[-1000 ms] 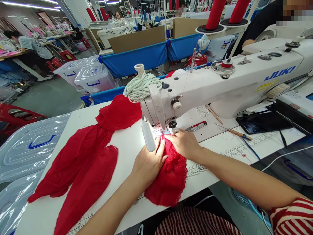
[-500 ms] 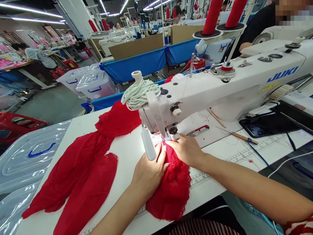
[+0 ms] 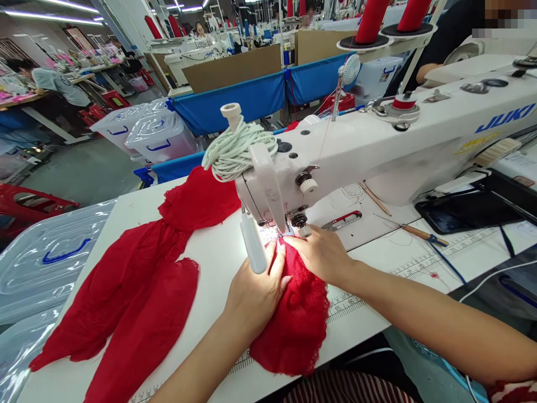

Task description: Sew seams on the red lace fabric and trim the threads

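A red lace fabric piece (image 3: 289,330) lies under the needle area of a white sewing machine (image 3: 356,151) and hangs down toward the table's front edge. My left hand (image 3: 255,291) grips its left side, fingertips close to the lit presser foot. On the other side, my right hand (image 3: 323,254) pinches the fabric's upper edge just right of the needle. The fingertips of both hands nearly meet there, and the exact grip is partly hidden by the machine head. More red fabric (image 3: 146,280) spreads over the table to the left, running behind the machine head.
Thread snips (image 3: 344,221) with a red handle lie on the machine bed. A wooden-handled awl (image 3: 423,234) and a dark phone or tablet (image 3: 453,212) sit at right. Clear plastic bins (image 3: 54,263) stand left of the table. Red thread cones (image 3: 371,22) rise behind.
The view has shifted slightly, so the machine sits a little further right in the picture. Both hands keep nearly the same place on the red fabric at the needle.
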The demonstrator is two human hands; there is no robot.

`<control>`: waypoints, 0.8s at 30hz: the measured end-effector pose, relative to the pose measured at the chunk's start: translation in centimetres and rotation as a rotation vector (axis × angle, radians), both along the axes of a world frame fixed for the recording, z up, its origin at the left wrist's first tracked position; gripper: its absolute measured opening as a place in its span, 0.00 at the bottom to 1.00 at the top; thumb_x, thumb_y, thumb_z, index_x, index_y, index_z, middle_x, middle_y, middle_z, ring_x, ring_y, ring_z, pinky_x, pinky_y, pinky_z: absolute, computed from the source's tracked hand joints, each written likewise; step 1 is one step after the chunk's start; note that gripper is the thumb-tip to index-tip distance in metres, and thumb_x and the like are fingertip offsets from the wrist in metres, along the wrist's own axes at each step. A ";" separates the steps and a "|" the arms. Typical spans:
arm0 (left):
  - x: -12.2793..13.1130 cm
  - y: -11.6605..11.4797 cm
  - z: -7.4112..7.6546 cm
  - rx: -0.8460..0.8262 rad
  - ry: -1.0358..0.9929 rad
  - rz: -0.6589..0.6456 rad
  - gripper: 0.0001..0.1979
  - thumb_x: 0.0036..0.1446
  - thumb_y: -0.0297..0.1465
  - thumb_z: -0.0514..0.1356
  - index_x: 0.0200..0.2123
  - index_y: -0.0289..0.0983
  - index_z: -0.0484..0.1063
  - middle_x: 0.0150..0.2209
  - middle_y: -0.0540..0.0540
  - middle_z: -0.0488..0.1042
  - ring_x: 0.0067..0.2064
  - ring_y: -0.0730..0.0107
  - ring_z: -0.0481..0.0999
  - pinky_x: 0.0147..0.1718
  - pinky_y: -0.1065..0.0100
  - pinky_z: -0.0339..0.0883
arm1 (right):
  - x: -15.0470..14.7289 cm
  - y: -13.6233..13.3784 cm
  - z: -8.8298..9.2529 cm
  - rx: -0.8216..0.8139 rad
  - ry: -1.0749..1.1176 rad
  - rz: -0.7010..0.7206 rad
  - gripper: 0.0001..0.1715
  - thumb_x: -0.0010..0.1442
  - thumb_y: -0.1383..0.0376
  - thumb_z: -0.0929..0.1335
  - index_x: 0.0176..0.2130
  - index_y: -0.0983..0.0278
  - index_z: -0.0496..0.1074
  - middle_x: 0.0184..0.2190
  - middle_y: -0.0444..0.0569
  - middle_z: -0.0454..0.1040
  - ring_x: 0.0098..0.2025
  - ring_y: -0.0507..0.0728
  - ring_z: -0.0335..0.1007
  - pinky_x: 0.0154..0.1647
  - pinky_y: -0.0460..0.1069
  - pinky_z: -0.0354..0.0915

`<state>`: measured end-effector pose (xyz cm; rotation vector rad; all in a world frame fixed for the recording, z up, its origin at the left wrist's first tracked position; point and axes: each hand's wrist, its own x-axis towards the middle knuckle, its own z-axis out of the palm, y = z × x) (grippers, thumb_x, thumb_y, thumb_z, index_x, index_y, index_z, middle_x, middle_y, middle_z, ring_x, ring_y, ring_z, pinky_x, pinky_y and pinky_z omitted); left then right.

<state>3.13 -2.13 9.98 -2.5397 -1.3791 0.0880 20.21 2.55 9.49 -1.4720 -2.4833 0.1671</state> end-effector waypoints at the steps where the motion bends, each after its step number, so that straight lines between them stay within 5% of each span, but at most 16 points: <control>1: 0.0 0.0 0.0 -0.010 -0.004 -0.001 0.21 0.65 0.32 0.45 0.57 0.29 0.63 0.59 0.34 0.64 0.58 0.51 0.66 0.49 0.55 0.69 | 0.0 0.0 0.0 0.001 -0.001 0.002 0.15 0.59 0.71 0.61 0.40 0.58 0.73 0.34 0.46 0.70 0.35 0.54 0.62 0.26 0.48 0.47; 24: -0.3 0.3 0.2 0.032 0.044 -0.059 0.21 0.65 0.31 0.45 0.57 0.29 0.63 0.58 0.35 0.66 0.60 0.53 0.64 0.50 0.57 0.68 | -0.1 -0.1 0.1 0.016 -0.018 -0.012 0.13 0.60 0.70 0.60 0.36 0.60 0.73 0.34 0.48 0.70 0.34 0.54 0.62 0.25 0.48 0.44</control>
